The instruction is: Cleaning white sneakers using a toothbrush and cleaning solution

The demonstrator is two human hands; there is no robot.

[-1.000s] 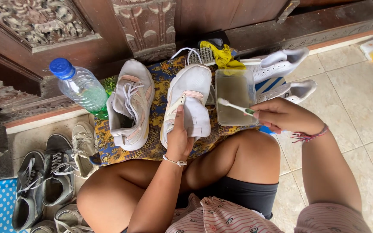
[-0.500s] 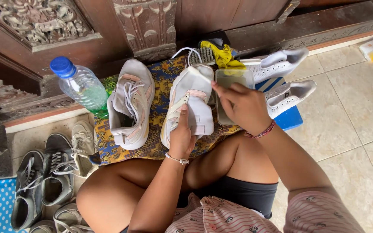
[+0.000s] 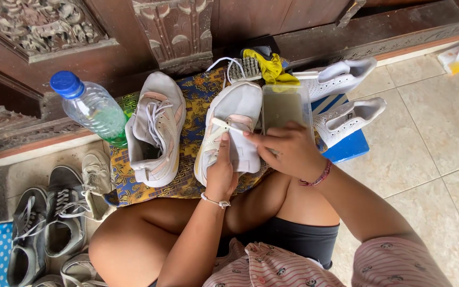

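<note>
While gripping the white shoe (image 3: 233,127) on the patterned cloth (image 3: 187,175) with the left hand (image 3: 220,172), scrubbing its side, right hand (image 3: 288,149) closed on a toothbrush (image 3: 224,126); next likely calls for short, firm strokes.

Two sneakers (image 3: 158,130) (image 3: 229,127) lie side by side on a cloth (image 3: 195,95), a bottle (image 3: 91,109) to their left. A tub (image 3: 282,106) sits right of them, with more shoes (image 3: 346,98) farther right.

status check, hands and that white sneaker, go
Left hand grips white sneaker from below. Right hand holds small white brush across its upper. Clear plastic tub close beside, second sneaker apart to the left.
</note>
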